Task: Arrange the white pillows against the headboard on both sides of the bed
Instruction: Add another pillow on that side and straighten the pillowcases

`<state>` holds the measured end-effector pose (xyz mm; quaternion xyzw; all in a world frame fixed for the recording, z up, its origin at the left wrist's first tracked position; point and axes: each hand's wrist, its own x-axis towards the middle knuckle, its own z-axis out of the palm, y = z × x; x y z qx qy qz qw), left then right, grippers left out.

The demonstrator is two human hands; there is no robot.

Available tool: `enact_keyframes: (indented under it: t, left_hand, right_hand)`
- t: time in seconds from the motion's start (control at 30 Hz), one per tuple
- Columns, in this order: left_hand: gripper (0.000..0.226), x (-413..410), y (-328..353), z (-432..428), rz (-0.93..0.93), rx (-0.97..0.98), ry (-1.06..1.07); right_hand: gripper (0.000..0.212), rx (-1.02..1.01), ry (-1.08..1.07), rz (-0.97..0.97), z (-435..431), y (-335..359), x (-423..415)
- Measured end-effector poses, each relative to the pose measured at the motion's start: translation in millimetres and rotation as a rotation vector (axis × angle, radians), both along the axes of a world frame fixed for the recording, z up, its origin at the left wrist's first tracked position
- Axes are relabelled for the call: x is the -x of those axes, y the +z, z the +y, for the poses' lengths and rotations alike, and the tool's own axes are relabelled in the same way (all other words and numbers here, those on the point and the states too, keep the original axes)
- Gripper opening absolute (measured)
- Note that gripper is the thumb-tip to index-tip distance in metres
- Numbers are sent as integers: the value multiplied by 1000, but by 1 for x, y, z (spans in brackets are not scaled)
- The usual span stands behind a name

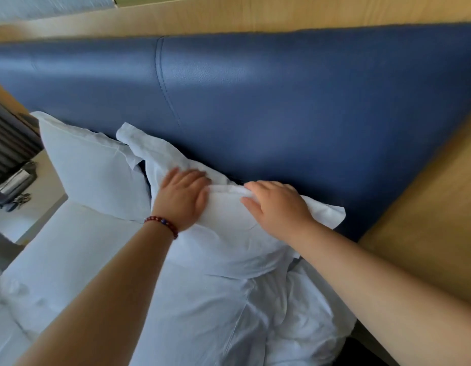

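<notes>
Two white pillows lean against the padded blue headboard [281,101]. The far pillow [94,170] stands at the left end of the bed. The near pillow [229,241] lies closer to me, its top edge touching the headboard. My left hand [182,199], with a red bead bracelet on the wrist, presses flat on the near pillow's upper left part. My right hand [275,204] rests on its upper right part, fingers spread over the top seam. Neither hand grips the fabric that I can see.
A rumpled white duvet [202,313] covers the bed below the pillows. A bedside table [31,196] at the left holds keys and a dark metallic object. Wood panelling [427,220] runs above and to the right of the headboard.
</notes>
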<state>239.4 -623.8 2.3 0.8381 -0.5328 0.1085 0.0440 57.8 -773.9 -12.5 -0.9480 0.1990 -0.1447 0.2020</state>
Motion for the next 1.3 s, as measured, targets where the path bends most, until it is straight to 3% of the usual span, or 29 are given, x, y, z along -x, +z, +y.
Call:
enact_keyframes:
  t: [0.1,0.3,0.5,0.67,0.8,0.9,1.0,1.1,1.2,1.3]
  left_hand:
    - [57,-30,4,13,62,66,229]
    - [52,-36,10,12,60,46,31]
    - [47,-90,20,27,211,179,286]
    - [53,-109,34,18,497,425,532]
    - [69,-115,35,7,910,603,732]
    - [41,-118,34,1,1300,896,834]
    - [27,-124,35,5,1511,1041,680]
    - [25,-141,34,18,1596,914,447]
    - [28,-153,36,28,1592,613,269]
    - [47,-167,41,33,1504,530,260]
  right_hand:
    - [45,103,7,81,-1,-2,-4]
    - [39,117,79,100,7,19,-37]
    - [49,-57,186,164,20,18,-81]
    - [57,-183,186,231,18,15,-84]
    - [50,-319,76,106,21,20,-99]
    - [43,-388,-13,63,23,22,-116]
    - [40,-626,-110,40,21,20,-127]
    - [28,-791,-153,-70,21,12,-126]
    - [39,-959,-113,-249,22,10,-119]
    - [40,-890,-25,-351,26,17,-115]
